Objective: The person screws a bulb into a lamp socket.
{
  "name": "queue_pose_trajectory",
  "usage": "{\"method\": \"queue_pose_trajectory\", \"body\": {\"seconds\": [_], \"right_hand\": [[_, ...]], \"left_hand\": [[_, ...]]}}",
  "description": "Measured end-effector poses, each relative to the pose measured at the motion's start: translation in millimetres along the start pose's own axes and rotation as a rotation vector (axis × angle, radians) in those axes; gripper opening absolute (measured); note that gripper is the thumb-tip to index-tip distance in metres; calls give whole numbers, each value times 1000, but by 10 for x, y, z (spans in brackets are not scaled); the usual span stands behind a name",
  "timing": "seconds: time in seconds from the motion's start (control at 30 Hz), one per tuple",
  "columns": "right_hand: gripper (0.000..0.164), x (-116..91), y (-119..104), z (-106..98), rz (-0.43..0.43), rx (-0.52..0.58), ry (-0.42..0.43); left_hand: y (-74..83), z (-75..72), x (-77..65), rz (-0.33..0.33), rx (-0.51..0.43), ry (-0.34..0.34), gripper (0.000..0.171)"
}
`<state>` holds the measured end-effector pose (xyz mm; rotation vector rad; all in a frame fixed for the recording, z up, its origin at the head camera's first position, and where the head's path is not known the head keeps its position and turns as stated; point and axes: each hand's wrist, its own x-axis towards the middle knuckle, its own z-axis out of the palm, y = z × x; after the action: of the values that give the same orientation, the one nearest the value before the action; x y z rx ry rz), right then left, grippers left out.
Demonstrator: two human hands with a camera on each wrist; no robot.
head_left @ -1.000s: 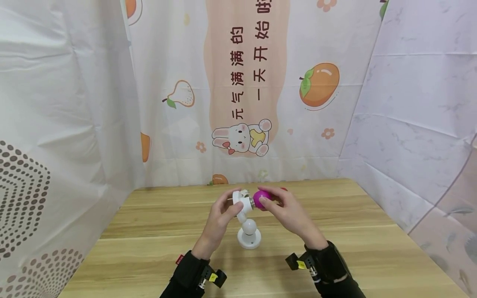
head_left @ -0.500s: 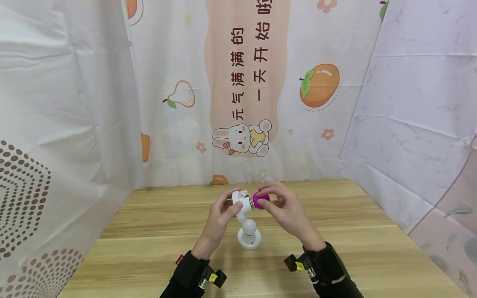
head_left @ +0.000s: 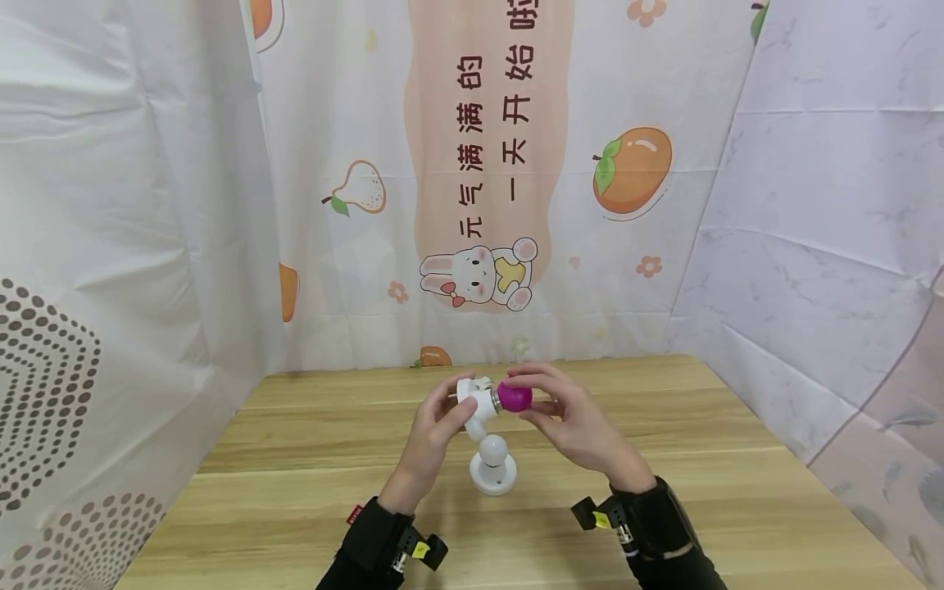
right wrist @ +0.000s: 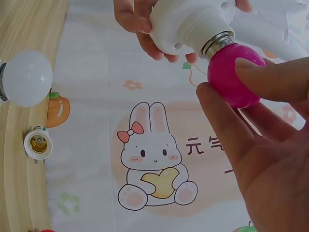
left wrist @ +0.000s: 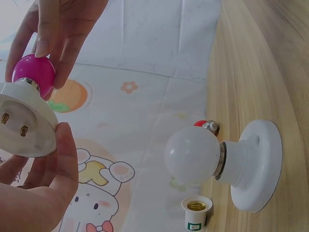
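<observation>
My left hand (head_left: pixel 433 426) grips a white round lamp holder (head_left: pixel 483 405) above the table, its socket facing right. In that socket sits the metal screw base of a magenta light bulb (head_left: pixel 515 397), with some thread still showing. My right hand (head_left: pixel 578 422) holds this bulb, thumb on one side and fingers around the other, as the right wrist view shows. Two metal contacts (left wrist: pixel 24 130) show on the lamp holder's underside in the left wrist view. Below the hands, a white light bulb (head_left: pixel 492 450) stands upright in a second white lamp holder (head_left: pixel 492 485) on the table.
A small white socket (left wrist: pixel 195 215) with a brass-coloured thread is on the wooden table (head_left: pixel 295 459) behind the white bulb. Beside it lies a red bulb (left wrist: pixel 199 123) with a metal base. A printed curtain (head_left: pixel 354 270) hangs behind the table.
My right fingers have shifted around the magenta bulb, closing in and then spreading wider. The bulb has moved slightly left. My left hand keeps almost the same place with the lamp holder.
</observation>
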<state>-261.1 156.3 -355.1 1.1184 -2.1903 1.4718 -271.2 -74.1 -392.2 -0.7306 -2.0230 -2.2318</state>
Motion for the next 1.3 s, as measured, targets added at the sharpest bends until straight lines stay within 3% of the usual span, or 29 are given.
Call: {"method": "queue_pose_trajectory", "body": {"seconds": [0.3, 0.93, 1.13, 1.3], "right_hand": [[42, -2, -17, -10, 31, -27, 5], [37, 4, -28, 29, 250, -46, 41], [36, 18, -9, 48, 255, -8, 50], [35, 9, -1, 61, 240, -58, 69]], "left_hand": [[0, 4, -5, 15, -2, 9, 50], [1, 2, -9, 20, 19, -9, 49], [7, 2, -9, 21, 21, -17, 50], [6, 2, -5, 18, 23, -20, 50]]}}
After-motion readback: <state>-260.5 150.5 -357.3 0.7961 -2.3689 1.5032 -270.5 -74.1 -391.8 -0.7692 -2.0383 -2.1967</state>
